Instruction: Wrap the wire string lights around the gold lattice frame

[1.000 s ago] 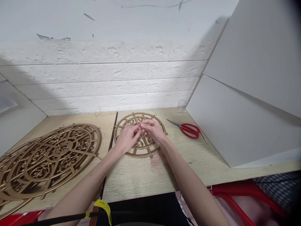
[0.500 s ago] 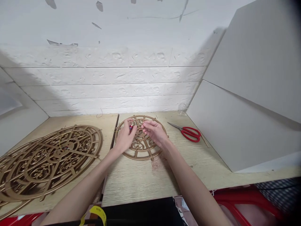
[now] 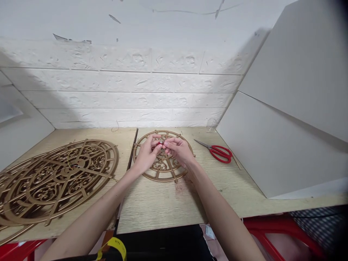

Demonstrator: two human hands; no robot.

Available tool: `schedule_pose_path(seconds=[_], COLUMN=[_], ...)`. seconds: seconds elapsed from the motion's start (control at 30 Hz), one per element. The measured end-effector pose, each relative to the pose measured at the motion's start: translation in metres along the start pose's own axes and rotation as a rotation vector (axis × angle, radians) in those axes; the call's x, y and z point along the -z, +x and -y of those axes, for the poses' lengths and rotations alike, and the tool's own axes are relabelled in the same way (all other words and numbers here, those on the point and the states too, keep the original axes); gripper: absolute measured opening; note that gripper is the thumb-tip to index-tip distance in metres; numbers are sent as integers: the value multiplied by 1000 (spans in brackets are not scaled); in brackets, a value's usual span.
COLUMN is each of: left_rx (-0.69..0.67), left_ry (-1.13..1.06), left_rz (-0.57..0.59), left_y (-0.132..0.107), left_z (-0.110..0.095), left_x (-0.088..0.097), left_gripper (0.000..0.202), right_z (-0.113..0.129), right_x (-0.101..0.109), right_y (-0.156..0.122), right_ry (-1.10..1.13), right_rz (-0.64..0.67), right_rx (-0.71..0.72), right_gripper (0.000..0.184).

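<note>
Together left hand (image 3: 145, 158) and right hand (image 3: 179, 153) pinch bead (image 3: 160, 143).

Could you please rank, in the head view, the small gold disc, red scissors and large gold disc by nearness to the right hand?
1. Small gold disc, under the right hand.
2. Red scissors, to its right.
3. Large gold disc, far left.
</note>
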State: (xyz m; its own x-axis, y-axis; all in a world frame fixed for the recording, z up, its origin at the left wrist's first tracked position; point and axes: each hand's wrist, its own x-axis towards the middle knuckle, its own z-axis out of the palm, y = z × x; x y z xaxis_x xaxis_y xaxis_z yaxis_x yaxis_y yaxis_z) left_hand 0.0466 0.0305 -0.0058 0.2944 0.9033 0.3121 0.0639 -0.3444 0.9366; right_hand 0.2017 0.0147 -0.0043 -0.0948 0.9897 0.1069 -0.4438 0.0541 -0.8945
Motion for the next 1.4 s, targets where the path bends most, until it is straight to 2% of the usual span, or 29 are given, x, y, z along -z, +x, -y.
schedule_pose_path(seconds=[0.1, 0.27, 0.57, 1.0, 1.1, 1.3, 1.4], left_rx=[14, -105, -152, -219, -174, -114, -110], left_ry=[-8, 143, 233, 178, 50, -349, -437], left_rz=[6, 111, 148, 176, 120, -213, -288], left_y=[0, -3, -5, -2, 3, 17, 19], left_z=[-1, -7, -10, -3, -6, -9, -7], left_x=[1, 2, 2, 4, 10, 29, 29], left_gripper=[38, 39, 29, 12, 15, 34, 36], right_z=[1, 7, 15, 10, 8, 3, -2], right_x=[3, 8, 9, 10, 8, 13, 16], right_y=[0, -2, -4, -3, -3, 1, 4], right_ry=[-80, -206, -224, -206, -199, -245, -401], right_rz=[-18, -8, 21, 30, 25, -199, -254], right_rx=[4, 25, -9, -25, -1, 63, 162], right_gripper=[27, 24, 31, 34, 34, 37, 30])
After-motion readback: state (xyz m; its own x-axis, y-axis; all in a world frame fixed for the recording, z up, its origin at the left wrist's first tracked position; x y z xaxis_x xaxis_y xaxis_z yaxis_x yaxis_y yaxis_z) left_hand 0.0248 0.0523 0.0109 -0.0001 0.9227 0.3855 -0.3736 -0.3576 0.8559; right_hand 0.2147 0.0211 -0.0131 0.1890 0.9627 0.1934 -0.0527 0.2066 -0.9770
